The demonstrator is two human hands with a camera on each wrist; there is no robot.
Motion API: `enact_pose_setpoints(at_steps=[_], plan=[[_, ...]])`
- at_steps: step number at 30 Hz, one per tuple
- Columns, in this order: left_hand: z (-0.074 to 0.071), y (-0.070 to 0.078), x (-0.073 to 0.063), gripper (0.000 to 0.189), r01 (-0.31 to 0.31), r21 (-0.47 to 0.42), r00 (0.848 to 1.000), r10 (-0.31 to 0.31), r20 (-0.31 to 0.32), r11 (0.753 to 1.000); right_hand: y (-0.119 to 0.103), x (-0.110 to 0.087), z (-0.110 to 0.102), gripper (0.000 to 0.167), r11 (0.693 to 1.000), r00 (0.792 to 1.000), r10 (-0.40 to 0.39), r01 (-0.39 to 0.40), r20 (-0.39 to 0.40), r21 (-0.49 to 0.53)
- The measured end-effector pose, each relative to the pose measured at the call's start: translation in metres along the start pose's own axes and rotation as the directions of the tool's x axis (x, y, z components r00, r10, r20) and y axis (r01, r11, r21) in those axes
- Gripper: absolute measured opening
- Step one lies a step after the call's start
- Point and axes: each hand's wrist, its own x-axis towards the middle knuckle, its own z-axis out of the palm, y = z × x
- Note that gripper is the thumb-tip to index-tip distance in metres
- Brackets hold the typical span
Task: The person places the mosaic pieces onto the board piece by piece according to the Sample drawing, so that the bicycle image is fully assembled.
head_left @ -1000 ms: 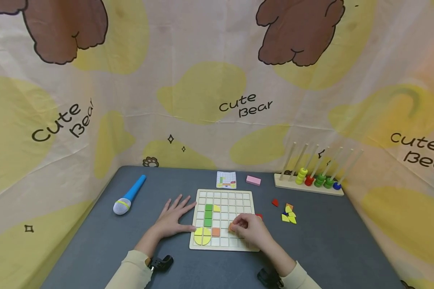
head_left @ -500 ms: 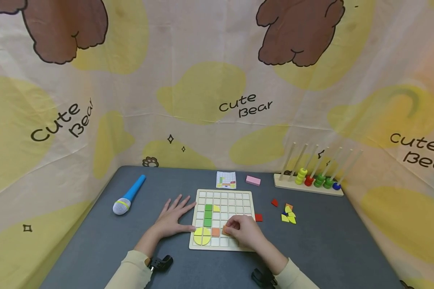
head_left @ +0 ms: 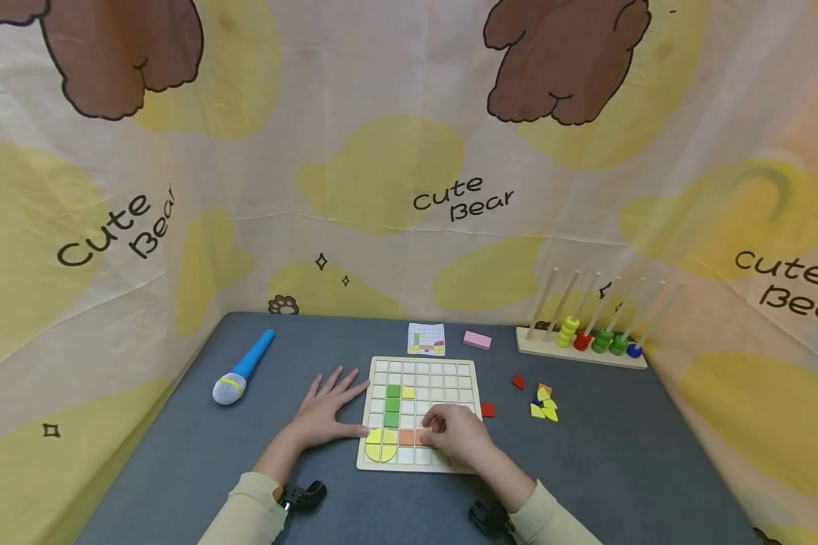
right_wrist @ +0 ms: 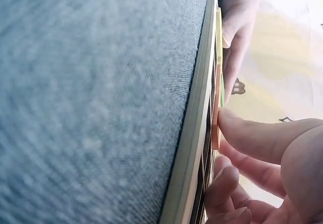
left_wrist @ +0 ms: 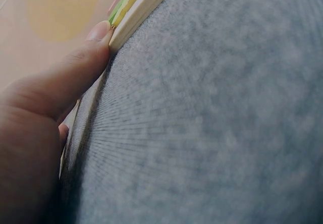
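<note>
So the left hand [head_left: 323,416] has its fingers spread wide, thumb touching the left edge of the grid board [head_left: 453,371]. Right hand's [head_left: 458,434] fingers are curled, pinching an orange tile [head_left: 420,437] at the board, toward its near edge, just beside a second orange square [head_left: 406,437]. Red square [head_left: 487,410] lies by the board's right edge, toy mic [head_left: 248,365] near the desk's [head_left: 395,515] far left corner.
</note>
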Motion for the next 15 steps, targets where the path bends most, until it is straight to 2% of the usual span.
enact_pose_setpoints(at_steps=[5,15], plan=[[0.000,0.000,0.000,0.097,-0.001,0.003,1.000,0.001,0.009,1.000,0.000,-0.001,-0.005,0.013,1.000,1.000,-0.004,0.004,-0.016,0.001],[0.000,-0.001,-0.001,0.097,0.005,0.007,1.000,-0.005,0.000,1.000,0.005,-0.003,-0.027,0.005,1.000,0.996,-0.013,0.012,-0.083,-0.012]])
